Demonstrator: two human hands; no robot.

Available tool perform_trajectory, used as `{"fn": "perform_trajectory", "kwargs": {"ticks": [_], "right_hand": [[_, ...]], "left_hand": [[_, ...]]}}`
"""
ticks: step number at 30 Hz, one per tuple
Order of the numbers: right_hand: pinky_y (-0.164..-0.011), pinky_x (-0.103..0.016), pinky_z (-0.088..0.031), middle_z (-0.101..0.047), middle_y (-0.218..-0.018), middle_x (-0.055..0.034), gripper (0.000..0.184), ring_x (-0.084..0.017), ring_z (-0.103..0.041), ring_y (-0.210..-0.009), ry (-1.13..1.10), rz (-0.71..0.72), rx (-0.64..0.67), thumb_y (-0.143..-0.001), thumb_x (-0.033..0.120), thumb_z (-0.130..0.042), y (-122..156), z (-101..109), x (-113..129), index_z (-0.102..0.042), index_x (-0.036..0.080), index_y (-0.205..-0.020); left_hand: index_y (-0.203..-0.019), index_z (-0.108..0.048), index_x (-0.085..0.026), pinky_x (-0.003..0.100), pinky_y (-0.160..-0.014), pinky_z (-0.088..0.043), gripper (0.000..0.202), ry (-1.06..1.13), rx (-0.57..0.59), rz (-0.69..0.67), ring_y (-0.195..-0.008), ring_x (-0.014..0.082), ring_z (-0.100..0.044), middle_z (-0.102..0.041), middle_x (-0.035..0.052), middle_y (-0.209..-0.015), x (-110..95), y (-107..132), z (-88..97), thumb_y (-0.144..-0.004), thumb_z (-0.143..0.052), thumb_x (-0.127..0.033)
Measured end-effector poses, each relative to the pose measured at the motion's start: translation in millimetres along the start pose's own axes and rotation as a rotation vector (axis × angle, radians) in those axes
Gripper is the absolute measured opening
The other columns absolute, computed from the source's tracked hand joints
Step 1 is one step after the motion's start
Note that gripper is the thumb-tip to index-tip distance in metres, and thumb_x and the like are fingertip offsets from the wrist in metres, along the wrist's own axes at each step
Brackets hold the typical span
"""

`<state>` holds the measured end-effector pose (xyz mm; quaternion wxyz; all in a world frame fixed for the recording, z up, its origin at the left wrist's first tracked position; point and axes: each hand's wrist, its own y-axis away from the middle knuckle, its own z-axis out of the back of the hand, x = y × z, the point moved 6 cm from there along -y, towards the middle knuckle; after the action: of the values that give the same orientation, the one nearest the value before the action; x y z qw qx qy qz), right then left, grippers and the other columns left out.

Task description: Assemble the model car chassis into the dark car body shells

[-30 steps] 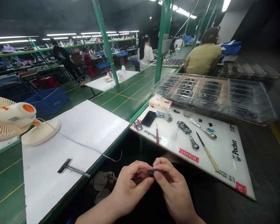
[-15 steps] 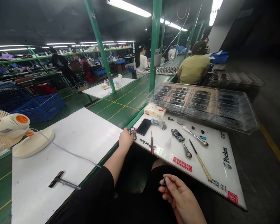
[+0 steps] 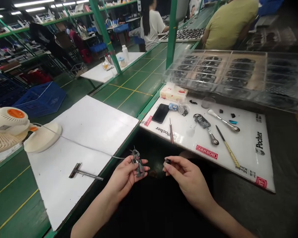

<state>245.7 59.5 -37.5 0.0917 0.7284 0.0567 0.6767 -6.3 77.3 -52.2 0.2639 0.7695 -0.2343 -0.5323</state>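
Note:
My left hand [image 3: 125,177] is closed on a small grey metal part [image 3: 137,162] with thin prongs, held upright over my lap. To its right, my right hand [image 3: 186,177] pinches a tiny black piece [image 3: 167,161] between thumb and forefinger. The two hands are a short gap apart, below the near edge of the white work board [image 3: 248,145]. On that board lie a thin red-handled pick [image 3: 171,130], a dark model car body [image 3: 201,120], a metal tool [image 3: 223,120], a fine brush [image 3: 228,148] and a black phone [image 3: 160,113].
A clear tray [image 3: 228,71] of dark car bodies stands behind the board. A white sheet [image 3: 84,135] to the left carries a T-shaped tool [image 3: 84,172] and a desk fan [image 3: 12,127]. Other people sit at benches farther back.
My left hand reached to the board's left corner, took the small metal part there and brought it back to my lap. My right hand kept the tiny black piece.

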Motion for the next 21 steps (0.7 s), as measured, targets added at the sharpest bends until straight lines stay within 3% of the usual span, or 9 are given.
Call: {"fn": "perform_trajectory", "kwargs": {"ticks": [4,6,9,15,21], "right_hand": [[-0.08,-0.027,-0.072,-0.089,-0.11,-0.006,0.017,-0.019,-0.085,-0.089,0.255,0.328,-0.031,-0.107,0.039,-0.085,-1.2,-20.1,24.7,-0.094,0.029,-0.117],[-0.085,-0.027,-0.073,-0.089,-0.116,-0.0061,0.018,-0.02,-0.086,-0.097,0.382,0.504,-0.057,-0.11,0.029,-0.081,1.9,-28.5,35.8,-0.094,0.029,-0.123],[-0.086,-0.028,-0.073,-0.089,-0.115,-0.0064,0.024,-0.019,-0.087,-0.097,0.48,0.643,-0.058,-0.111,0.019,-0.079,5.1,-39.5,47.3,-0.091,0.027,-0.129],[-0.082,-0.026,-0.073,-0.09,-0.111,-0.0025,0.013,-0.018,-0.087,-0.093,0.478,0.612,-0.006,-0.106,0.02,-0.087,-1.7,-51.8,54.2,-0.089,0.027,-0.117],[-0.086,-0.025,-0.073,-0.092,-0.114,-0.0006,0.015,-0.018,-0.089,-0.096,0.417,0.466,0.065,-0.107,0.022,-0.086,-12.5,-58.2,47.7,-0.092,0.032,-0.117]], "left_hand": [[-0.14,-0.077,-0.017,0.045,-0.101,-0.076,0.041,0.16,0.178,0.02,-0.124,0.0358,-0.089,-0.081,0.0228,-0.154,4.9,23.2,4.8,-0.101,-0.09,-0.019],[-0.146,-0.079,-0.018,0.046,-0.108,-0.074,0.045,0.195,0.239,-0.007,-0.134,0.0379,-0.086,-0.076,0.022,-0.163,4.4,28.8,5.9,-0.102,-0.09,-0.02],[-0.15,-0.081,-0.024,0.044,-0.112,-0.073,0.047,0.235,0.291,-0.071,-0.139,0.0374,-0.084,-0.073,0.0181,-0.17,4.2,33.6,7.3,-0.104,-0.09,-0.024],[-0.148,-0.085,-0.026,0.04,-0.113,-0.072,0.042,0.26,0.328,-0.186,-0.133,0.0305,-0.086,-0.082,0.0142,-0.157,8.8,38.0,8.2,-0.106,-0.088,-0.021],[-0.146,-0.087,-0.028,0.048,-0.12,-0.069,0.039,0.206,0.326,-0.288,-0.135,0.0321,-0.085,-0.087,0.0133,-0.148,13.2,34.1,4.6,-0.107,-0.089,-0.023]]}}
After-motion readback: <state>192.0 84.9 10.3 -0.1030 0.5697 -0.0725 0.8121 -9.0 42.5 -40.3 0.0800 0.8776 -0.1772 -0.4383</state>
